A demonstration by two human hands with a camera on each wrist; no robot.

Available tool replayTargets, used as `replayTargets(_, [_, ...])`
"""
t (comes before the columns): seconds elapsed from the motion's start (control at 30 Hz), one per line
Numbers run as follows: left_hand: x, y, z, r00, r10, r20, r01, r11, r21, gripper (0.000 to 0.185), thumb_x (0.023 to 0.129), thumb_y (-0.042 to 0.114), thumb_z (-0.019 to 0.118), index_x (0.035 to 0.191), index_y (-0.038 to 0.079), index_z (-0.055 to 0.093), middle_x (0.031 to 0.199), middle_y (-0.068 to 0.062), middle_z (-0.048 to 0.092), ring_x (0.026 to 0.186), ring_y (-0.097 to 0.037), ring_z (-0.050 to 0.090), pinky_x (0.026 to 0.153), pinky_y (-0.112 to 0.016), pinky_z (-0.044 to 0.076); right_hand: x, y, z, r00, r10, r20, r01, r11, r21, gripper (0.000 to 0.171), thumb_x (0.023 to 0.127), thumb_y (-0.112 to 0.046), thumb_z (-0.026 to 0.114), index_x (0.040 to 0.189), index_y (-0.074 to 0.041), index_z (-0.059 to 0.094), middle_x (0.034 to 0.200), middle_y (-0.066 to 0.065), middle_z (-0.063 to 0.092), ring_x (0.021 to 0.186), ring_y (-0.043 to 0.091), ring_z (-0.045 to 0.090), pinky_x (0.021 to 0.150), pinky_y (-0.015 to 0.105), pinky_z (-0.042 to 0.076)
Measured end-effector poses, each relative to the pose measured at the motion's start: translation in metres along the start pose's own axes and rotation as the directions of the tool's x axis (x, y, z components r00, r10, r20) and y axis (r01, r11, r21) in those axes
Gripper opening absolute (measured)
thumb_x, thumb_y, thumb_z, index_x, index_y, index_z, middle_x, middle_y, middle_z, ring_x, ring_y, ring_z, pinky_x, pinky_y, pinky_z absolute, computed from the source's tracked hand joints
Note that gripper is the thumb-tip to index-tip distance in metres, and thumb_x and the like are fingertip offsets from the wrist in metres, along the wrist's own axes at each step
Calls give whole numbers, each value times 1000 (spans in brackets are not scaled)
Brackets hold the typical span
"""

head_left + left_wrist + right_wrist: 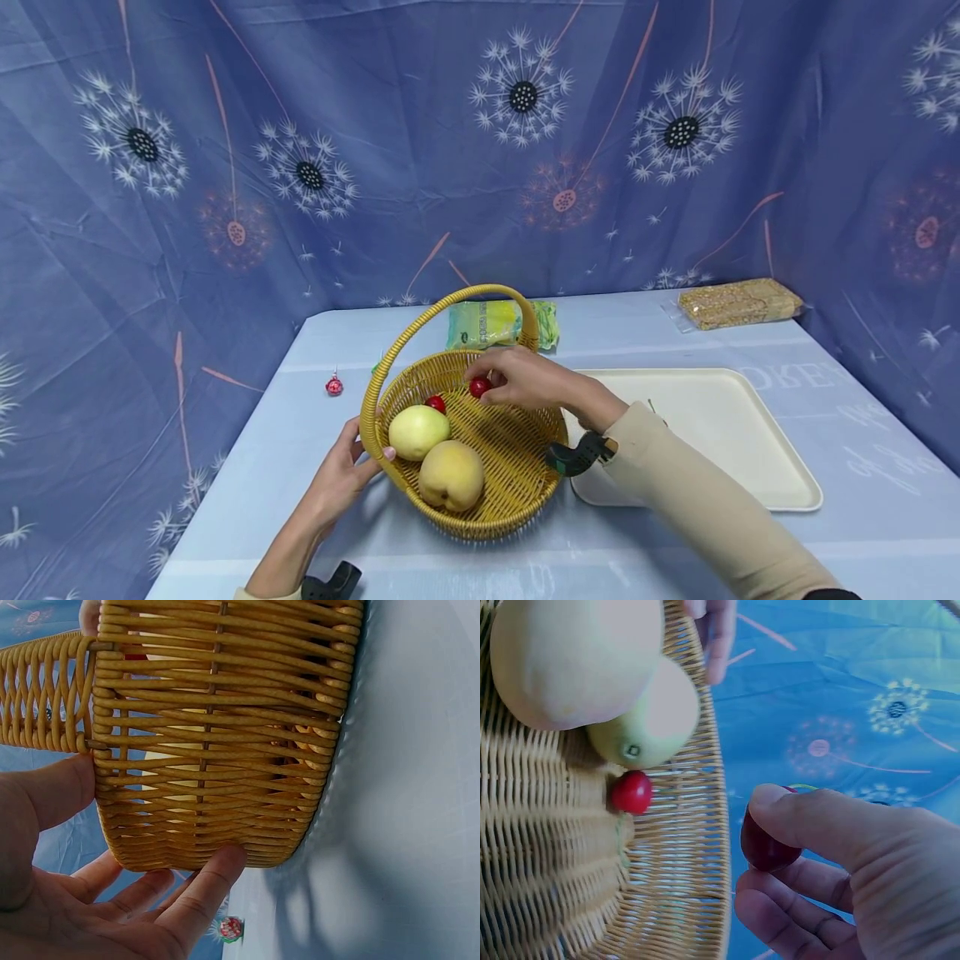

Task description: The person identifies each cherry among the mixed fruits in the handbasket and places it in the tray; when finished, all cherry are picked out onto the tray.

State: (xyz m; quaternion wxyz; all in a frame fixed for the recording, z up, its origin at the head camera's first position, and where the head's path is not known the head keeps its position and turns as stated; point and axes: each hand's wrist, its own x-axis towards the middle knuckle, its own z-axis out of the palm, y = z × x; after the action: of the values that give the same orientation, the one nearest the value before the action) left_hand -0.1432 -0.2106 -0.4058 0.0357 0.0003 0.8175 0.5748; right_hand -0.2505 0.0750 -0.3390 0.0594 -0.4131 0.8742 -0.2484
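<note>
A yellow wicker basket (517, 500) with a tall arched handle stands at the middle of the table. My left hand (337, 479) holds its left side beside the handle's foot, thumb near the rim and fingers along the outer weave. Between thumb and fingers my right hand (528, 379) pinches a dark red cherry (769, 844), above the basket's far part in the head view. Inside the basket lie a yellowish peach-like fruit (452, 475), a pale green round fruit (418, 432) and another red cherry (632, 793).
To the right is a white tray (750, 450), partly hidden by my right sleeve; a thin stem (658, 412) shows over it. Behind the basket lies a green-yellow packet (487, 323). A bag of grains (738, 302) sits far right, a small red-white ball (333, 386) left.
</note>
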Motion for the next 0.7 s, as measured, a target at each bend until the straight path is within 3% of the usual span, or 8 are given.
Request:
replayTargets(0.3, [0, 0, 0, 1000, -1, -3, 1, 1000, -1, 67, 87, 20, 67, 142, 14, 30, 146, -16, 41, 141, -36, 29, 111, -62, 23, -34, 2, -23, 997, 13, -70, -11, 1000, 29, 35, 86, -23, 69, 120, -21, 63, 108, -5, 62, 85, 5, 59, 77, 29, 53])
replayTargets(0.47, [0, 0, 0, 1000, -2, 0, 2, 1000, -3, 65, 88, 19, 66, 142, 13, 30, 147, -15, 40, 141, -36, 30, 110, -60, 26, -54, 8, -32, 992, 32, -120, -29, 999, 29, 35, 85, -24, 70, 119, -24, 63, 104, -9, 61, 84, 4, 58, 75, 26, 52])
replayTargets(0.7, [1, -1, 0, 1000, 0, 6, 0, 1000, 3, 64, 89, 19, 65, 142, 12, 30, 147, -16, 39, 141, -36, 29, 109, -57, 30, -79, 23, -38, 982, 73, -176, -67, 997, 39, 36, 86, -19, 70, 120, -16, 63, 104, -5, 63, 86, 7, 60, 72, 26, 53])
